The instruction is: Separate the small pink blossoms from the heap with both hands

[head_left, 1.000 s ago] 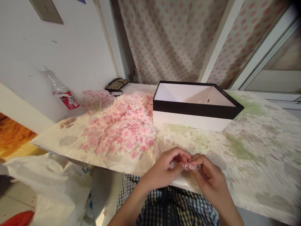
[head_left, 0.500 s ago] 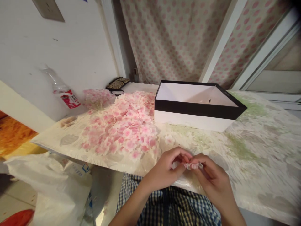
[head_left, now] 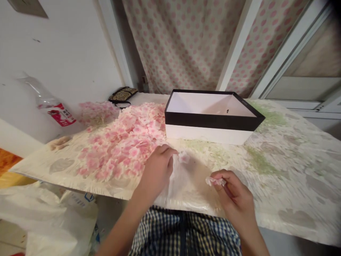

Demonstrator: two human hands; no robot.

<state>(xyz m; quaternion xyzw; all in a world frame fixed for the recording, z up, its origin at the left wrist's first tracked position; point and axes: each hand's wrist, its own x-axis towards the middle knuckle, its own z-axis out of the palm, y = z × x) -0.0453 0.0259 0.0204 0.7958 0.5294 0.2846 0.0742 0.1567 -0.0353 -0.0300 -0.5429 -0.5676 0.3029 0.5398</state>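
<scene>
Pink blossoms [head_left: 121,145] heaped beside open box [head_left: 206,121]; dark speck [head_left: 227,111] inside.

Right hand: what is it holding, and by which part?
The right hand pinches a small pale-pink flower piece by the end nearer the palm.

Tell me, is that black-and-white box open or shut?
Open: no lid covers the box, and its pale inner walls show from above.

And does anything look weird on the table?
One pale flower looks stray, apart from the pink pile, by the left hand. A small dark speck stands out inside the white-walled box; I can't tell what it is.
</scene>
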